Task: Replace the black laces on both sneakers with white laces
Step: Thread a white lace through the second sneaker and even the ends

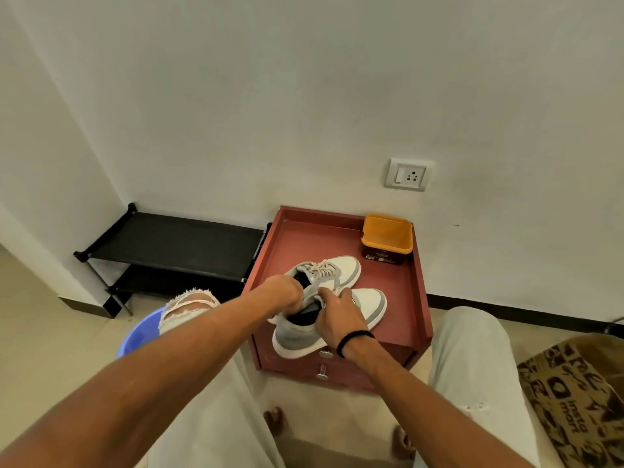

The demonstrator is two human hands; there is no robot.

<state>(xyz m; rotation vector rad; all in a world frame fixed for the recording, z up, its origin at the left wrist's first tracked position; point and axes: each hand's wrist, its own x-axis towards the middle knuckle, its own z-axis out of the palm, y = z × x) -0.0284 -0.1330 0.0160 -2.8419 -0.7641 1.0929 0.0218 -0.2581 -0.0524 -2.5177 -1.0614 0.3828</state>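
Observation:
Two grey and white sneakers stand on a red cabinet top point(304, 238). The far sneaker point(337, 270) carries white laces. The near sneaker point(369, 304) lies closer to me, heel toward me, its lacing hidden by my hands. My left hand point(285, 292) curls its fingers at the near sneaker's opening. My right hand point(336, 314), a black band on its wrist, grips the near sneaker's tongue and collar area. No black lace is visible.
An orange-lidded dark tub point(386, 239) sits at the cabinet's back right corner. A black shoe rack point(169, 244) stands left against the wall, with a blue basin point(141, 332) near my left knee. A printed paper bag point(574, 393) lies at the right.

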